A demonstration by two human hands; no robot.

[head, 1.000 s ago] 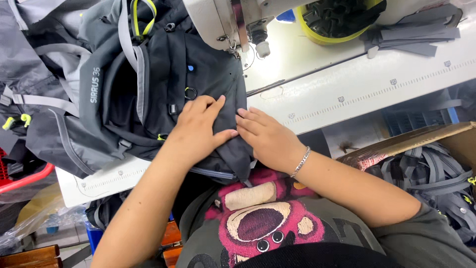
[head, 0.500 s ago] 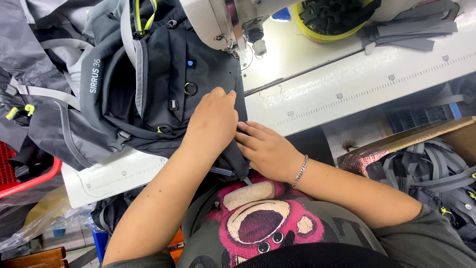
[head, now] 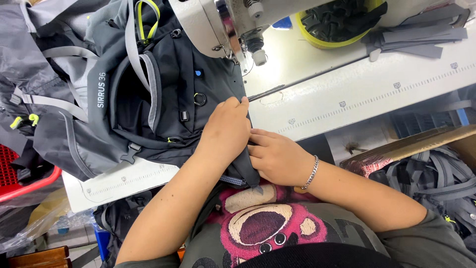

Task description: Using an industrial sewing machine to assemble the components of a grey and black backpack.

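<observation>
- The backpack (head: 148,99), dark grey with lighter grey straps and yellow-green loops, lies spread across the left and centre of the frame on the white worktop (head: 367,94), its right edge drawn under the sewing machine (head: 213,25) at the top centre.
- It looks soft and floppy yet bulky; the many layers and straps probably make it drag, so the seam edge near the needle seems the best place to take hold.
- The left hand (head: 225,131) lies flat, fingers together, pressing the fabric edge just below the machine.
- The right hand (head: 277,156), bracelet at the wrist, touches the left and pinches the dark fold hanging off the worktop edge.
- A yellow-rimmed bin (head: 337,22) of black parts sits at the upper right, grey strips (head: 421,42) beside it.
- A red basket (head: 20,178) shows at the left edge.
</observation>
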